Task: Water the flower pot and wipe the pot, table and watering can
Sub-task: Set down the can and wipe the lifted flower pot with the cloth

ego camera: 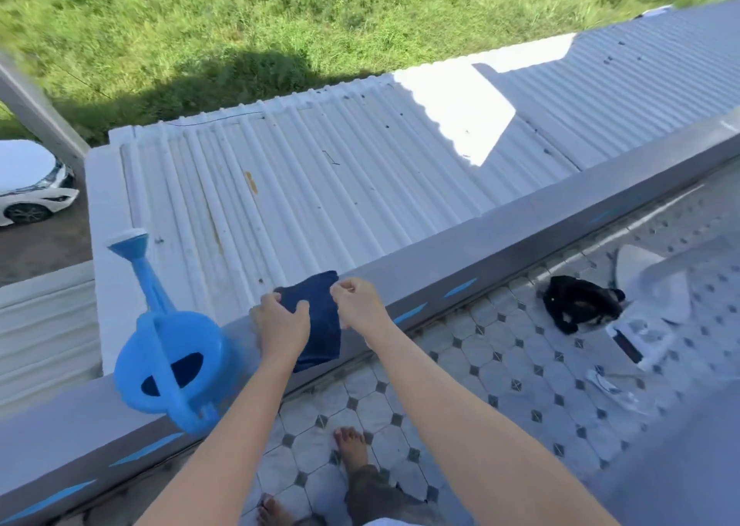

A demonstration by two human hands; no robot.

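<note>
A dark blue cloth [320,317] lies draped over the grey ledge [520,225] of a balcony wall. My left hand [282,327] pinches its left edge and my right hand [358,305] pinches its upper right corner. A blue plastic watering can [172,361] stands on the ledge just left of my left hand, spout pointing up and away over the roof. No flower pot or table is in view.
Beyond the ledge a white corrugated roof [320,181] slopes away, with grass and a white car [32,185] below. On the tiled balcony floor [500,373] to the right lie a black object [576,305] and blurred white items [648,309]. My bare feet [352,449] stand below.
</note>
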